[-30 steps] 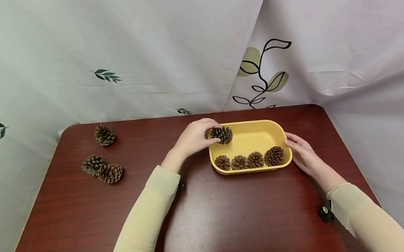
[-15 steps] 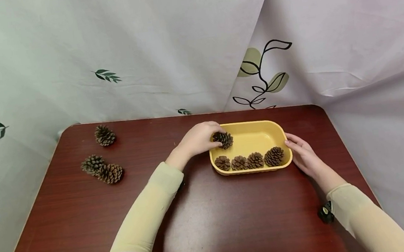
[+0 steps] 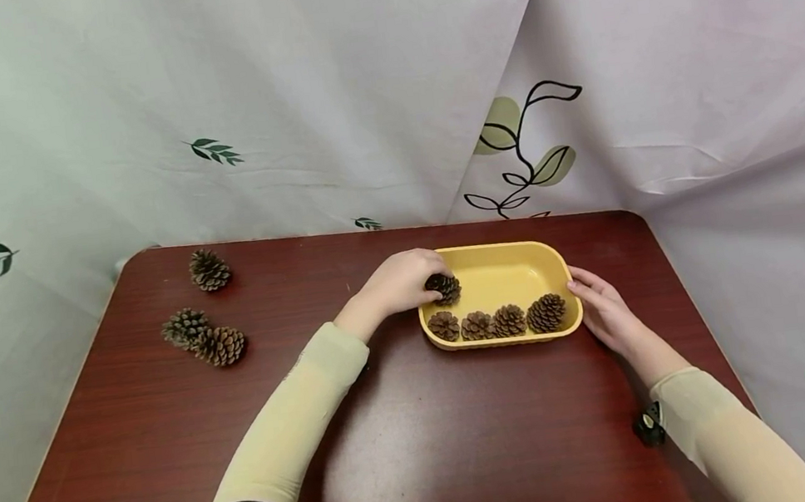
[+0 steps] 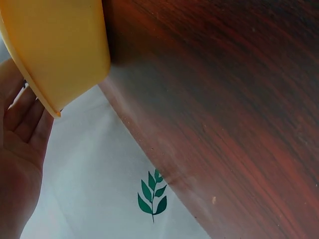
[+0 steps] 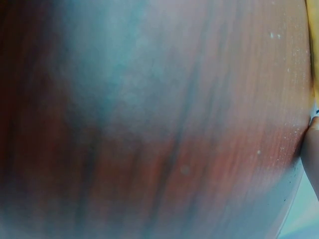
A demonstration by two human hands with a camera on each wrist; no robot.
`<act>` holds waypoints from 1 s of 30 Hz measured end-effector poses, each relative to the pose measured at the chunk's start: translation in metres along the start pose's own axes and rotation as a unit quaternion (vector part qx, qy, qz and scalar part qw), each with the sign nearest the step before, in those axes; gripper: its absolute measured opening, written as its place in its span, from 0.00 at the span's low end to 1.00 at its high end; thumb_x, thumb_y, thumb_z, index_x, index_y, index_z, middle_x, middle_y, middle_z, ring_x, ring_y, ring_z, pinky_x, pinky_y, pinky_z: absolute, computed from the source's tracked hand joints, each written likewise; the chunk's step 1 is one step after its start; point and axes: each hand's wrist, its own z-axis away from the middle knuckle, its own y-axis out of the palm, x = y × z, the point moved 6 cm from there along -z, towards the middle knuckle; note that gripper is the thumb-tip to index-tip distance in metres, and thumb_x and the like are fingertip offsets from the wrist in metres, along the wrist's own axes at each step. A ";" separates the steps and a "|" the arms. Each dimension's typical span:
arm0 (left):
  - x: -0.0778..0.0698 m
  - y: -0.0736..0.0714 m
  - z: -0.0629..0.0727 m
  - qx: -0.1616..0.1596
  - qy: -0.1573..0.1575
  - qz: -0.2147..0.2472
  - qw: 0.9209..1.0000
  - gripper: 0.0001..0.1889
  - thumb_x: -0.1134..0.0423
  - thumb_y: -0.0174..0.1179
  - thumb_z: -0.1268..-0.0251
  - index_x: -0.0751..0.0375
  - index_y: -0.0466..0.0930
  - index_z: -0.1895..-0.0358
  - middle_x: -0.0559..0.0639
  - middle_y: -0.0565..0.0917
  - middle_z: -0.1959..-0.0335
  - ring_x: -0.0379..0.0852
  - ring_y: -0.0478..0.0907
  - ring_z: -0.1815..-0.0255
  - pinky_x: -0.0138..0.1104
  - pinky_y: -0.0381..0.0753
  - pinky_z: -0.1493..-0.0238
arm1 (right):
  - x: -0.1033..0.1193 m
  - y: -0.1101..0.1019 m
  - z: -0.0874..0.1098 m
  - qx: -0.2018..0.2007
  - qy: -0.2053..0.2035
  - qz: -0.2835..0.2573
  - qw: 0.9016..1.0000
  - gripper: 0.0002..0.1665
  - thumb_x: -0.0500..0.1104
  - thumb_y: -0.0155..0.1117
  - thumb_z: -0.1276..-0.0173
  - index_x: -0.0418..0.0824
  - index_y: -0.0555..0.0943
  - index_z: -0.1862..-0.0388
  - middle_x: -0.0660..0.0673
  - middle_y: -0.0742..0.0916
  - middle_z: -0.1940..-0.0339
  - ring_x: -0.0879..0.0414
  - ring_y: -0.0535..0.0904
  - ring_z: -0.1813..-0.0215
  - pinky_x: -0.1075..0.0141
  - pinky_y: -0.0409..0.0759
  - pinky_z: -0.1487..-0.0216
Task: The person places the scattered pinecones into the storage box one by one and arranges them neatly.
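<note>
In the head view a yellow plastic tray [image 3: 504, 251] stands toward the back right of the table. Over its left end, my left hand [image 3: 402, 280] grips a pine cone [image 3: 446, 288] inside the tray, its fingers partly covering the cone. Several pine cones [image 3: 509, 321] line the tray's near wall. My right hand [image 3: 606, 310] holds the right end by the rim, thumb on the edge. In the left wrist view the left hand [image 4: 22, 144] reaches over the tray's outer wall [image 4: 65, 50]; the cone is hidden there. Only a sliver of right hand [image 5: 311, 154] shows in the right wrist view.
Three more pine cones lie at the table's left: one near the back edge [image 3: 209, 270], and a touching pair, one greener [image 3: 186, 329] and one browner [image 3: 221, 346]. A pale leaf-print curtain [image 3: 282, 132] hangs behind the dark red wooden table [image 3: 412, 451].
My left hand has moved the held pine cone down and slightly toward the near side, within the tray's left end. The right hand and tray stay almost where they were.
</note>
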 end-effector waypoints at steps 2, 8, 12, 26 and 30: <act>-0.001 0.000 0.000 0.002 0.004 -0.002 1.000 0.16 0.61 0.74 0.33 0.55 0.90 0.43 0.51 0.88 0.39 0.49 0.83 0.33 0.41 0.79 0.26 | 0.000 0.000 0.000 -0.001 -0.001 0.001 1.000 0.20 0.33 0.45 0.14 0.49 0.81 0.40 0.56 0.89 0.45 0.67 0.85 0.45 0.75 0.85 0.45; -0.002 0.001 0.001 0.004 0.013 -0.007 1.000 0.16 0.63 0.74 0.34 0.55 0.90 0.44 0.50 0.88 0.39 0.48 0.83 0.33 0.42 0.79 0.26 | 0.000 0.000 0.000 -0.003 -0.002 0.001 1.000 0.19 0.33 0.45 0.14 0.49 0.81 0.40 0.56 0.89 0.45 0.66 0.85 0.45 0.75 0.85 0.45; -0.002 0.001 0.001 0.001 0.018 -0.009 1.000 0.16 0.63 0.74 0.35 0.55 0.90 0.44 0.50 0.88 0.40 0.48 0.83 0.33 0.42 0.80 0.26 | 0.000 0.000 0.000 -0.001 -0.003 0.002 1.000 0.20 0.33 0.45 0.14 0.49 0.81 0.39 0.56 0.89 0.45 0.67 0.85 0.44 0.75 0.85 0.44; -0.006 0.001 0.003 -0.003 0.020 -0.011 1.000 0.14 0.62 0.73 0.33 0.54 0.90 0.45 0.49 0.89 0.40 0.48 0.83 0.34 0.41 0.80 0.27 | 0.000 0.000 0.001 0.004 -0.002 0.007 1.000 0.19 0.33 0.45 0.14 0.50 0.80 0.39 0.56 0.89 0.44 0.67 0.85 0.43 0.75 0.85 0.44; -0.008 0.001 0.004 -0.006 0.025 -0.016 1.000 0.14 0.61 0.73 0.32 0.54 0.89 0.45 0.49 0.89 0.41 0.48 0.84 0.35 0.42 0.81 0.28 | 0.000 0.000 0.001 0.004 -0.002 0.005 1.000 0.19 0.33 0.45 0.14 0.50 0.80 0.39 0.57 0.89 0.44 0.67 0.85 0.43 0.75 0.84 0.43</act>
